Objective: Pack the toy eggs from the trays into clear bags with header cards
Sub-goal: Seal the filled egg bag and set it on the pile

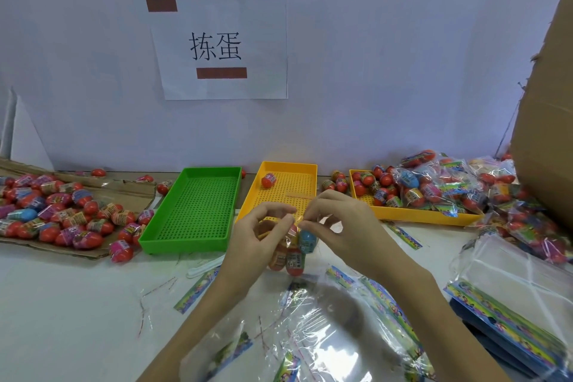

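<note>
Two large black characters, 拣蛋, were printed on a white paper sheet [220, 46] fixed to the wall above the table's far edge. Printed labels were carried on the toy eggs [62, 217] and header cards [502, 316], but their lettering was too small and blurred to be read.

Clear bag [291, 246] hangs below both hands' pinch, top edge held, holding toy eggs: blue one [307, 239] uppermost, red-orange ones [286, 257] beneath. Yellow tray [280, 192] just behind grip, one red egg [268, 180] inside.
</note>
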